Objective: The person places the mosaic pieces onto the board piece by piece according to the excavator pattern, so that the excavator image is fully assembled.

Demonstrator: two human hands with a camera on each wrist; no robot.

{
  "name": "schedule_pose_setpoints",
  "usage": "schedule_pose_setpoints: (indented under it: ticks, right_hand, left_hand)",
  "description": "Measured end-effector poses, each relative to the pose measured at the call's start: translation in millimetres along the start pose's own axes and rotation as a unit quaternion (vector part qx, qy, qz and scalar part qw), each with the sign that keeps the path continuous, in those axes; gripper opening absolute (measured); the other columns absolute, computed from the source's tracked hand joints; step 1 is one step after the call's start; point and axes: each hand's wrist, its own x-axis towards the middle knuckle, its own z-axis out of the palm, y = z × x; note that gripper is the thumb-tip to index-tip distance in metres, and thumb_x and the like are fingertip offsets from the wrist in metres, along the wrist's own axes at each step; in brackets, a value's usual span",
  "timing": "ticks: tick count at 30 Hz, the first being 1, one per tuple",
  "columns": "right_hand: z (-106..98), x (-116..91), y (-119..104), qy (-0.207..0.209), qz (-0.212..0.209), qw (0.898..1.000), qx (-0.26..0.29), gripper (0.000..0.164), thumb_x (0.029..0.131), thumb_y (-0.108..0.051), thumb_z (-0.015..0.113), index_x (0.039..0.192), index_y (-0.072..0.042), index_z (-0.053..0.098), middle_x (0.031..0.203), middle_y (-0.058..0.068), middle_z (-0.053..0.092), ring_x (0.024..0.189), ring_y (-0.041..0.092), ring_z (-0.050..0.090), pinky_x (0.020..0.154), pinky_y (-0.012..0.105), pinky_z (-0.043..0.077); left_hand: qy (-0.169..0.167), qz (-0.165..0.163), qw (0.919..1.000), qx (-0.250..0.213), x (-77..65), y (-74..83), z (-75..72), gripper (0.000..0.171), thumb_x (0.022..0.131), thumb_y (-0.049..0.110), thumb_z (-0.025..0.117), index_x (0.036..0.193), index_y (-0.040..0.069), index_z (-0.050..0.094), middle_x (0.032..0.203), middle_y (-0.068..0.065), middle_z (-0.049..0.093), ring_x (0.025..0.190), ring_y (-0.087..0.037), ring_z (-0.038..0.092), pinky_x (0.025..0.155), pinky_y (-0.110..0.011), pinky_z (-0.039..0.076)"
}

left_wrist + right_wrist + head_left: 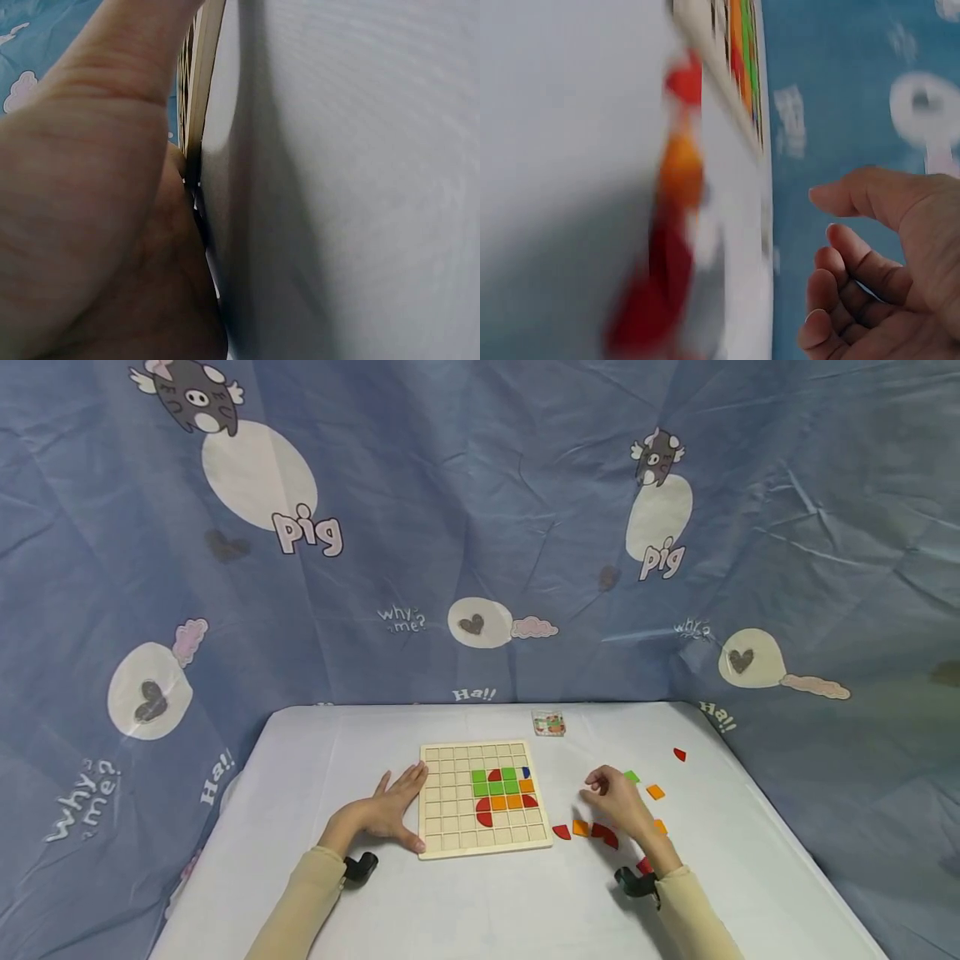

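Note:
A wooden grid board (450,810) lies on the table, with green, orange, red and blue pieces set in its right half. My left hand (386,810) rests at the board's left edge, thumb near the lower corner and fingers spread further up. In the left wrist view, the palm stands close beside the board's side (202,75). To the right of the board, my right hand (618,797) hovers over the table. The right wrist view shows its thumb (855,193) apart from loosely bent fingers, with nothing between them. Below it lie an orange square (581,827) and a red quarter-round piece (562,832).
Loose pieces surround the right hand: dark red ones (604,836), a green one (632,776), an orange square (656,792) and a red one (679,754) further off. Behind the board sits a small patterned card or box (549,723). A blue printed cloth (570,668) hangs behind the table.

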Motion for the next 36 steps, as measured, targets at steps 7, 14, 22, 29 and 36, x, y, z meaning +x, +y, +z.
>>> schedule_pose_setpoints:
  ticks: [7,14,22,29,36]
  right_hand:
    - [-51.2,2.3,62.1,0.01,0.078,0.997,-0.026,0.035,0.082,-0.018,0.071,0.105,0.003,0.056,0.093,0.014,0.058,0.08,0.021,0.052,0.063,0.024,0.043]
    - [-67.3,1.1,98.1,-0.016,0.147,0.988,-0.042,0.048,0.082,-0.022,0.07,0.112,0.009,0.051,0.103,0.021,0.056,0.09,0.029,0.054,0.075,0.036,0.049]
    - [-69.4,3.5,106.1,-0.018,0.155,0.985,-0.069,0.04,0.081,-0.02,0.07,0.105,0.008,0.056,0.093,0.017,0.057,0.083,0.026,0.053,0.069,0.032,0.046]
    - [-72.0,3.7,104.3,-0.033,0.16,0.983,-0.081,0.032,0.083,-0.02,0.07,0.099,0.004,0.058,0.087,0.012,0.058,0.08,0.023,0.052,0.065,0.029,0.043]
    - [-69.9,4.1,104.4,-0.038,0.156,0.984,-0.074,0.031,0.082,-0.018,0.07,0.102,0.004,0.058,0.091,0.013,0.059,0.083,0.024,0.053,0.071,0.033,0.047]
  left_hand:
    - [0.003,0.008,1.0,0.004,-1.3,-0.3,-0.1,0.14,0.059,0.064,0.081,0.154,0.0,0.0,0.162,-0.017,-0.006,0.15,-0.034,-0.005,0.117,-0.061,-0.01]
    - [0.0,0.009,0.9999,0.008,-1.2,-3.5,1.5,0.141,0.059,0.067,0.079,0.154,0.001,0.0,0.162,-0.016,-0.007,0.15,-0.034,-0.006,0.117,-0.061,-0.011]
    - [0.004,0.01,0.9999,0.008,0.3,-4.2,1.1,0.139,0.06,0.065,0.08,0.154,0.001,0.0,0.163,-0.016,-0.007,0.15,-0.034,-0.005,0.117,-0.061,-0.01]
    - [0.005,0.018,0.9998,0.004,-0.3,-4.2,1.2,0.139,0.061,0.064,0.081,0.154,0.0,0.0,0.162,-0.017,-0.006,0.15,-0.034,-0.005,0.117,-0.062,-0.009]
    - [0.006,0.019,0.9998,0.006,-0.7,-3.3,1.2,0.139,0.06,0.064,0.081,0.154,0.0,0.001,0.162,-0.017,-0.006,0.15,-0.034,-0.005,0.117,-0.062,-0.009]
